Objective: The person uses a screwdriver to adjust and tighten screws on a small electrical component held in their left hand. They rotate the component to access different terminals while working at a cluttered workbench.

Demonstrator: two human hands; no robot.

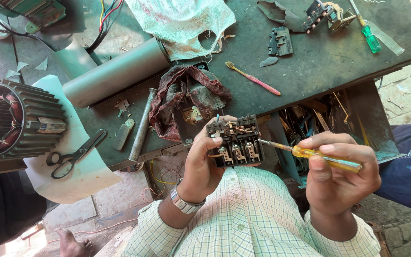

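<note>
My left hand grips the black switch block; my right hand pinches the yellow screwdriver, shaft lying level, tip at the block's right edge.

Glossy yellow plastic screwdriver handle; matt black plastic terminal block.

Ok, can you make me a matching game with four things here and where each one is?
Things:
1. screwdriver
2. black switch block
3. scissors
4. toothbrush

Places:
A. on the white sheet beside the motor
B. in the right hand
C. on the dark bench top, near the white cloth
D. in the left hand

Pairs: 1-B, 2-D, 3-A, 4-C
</note>
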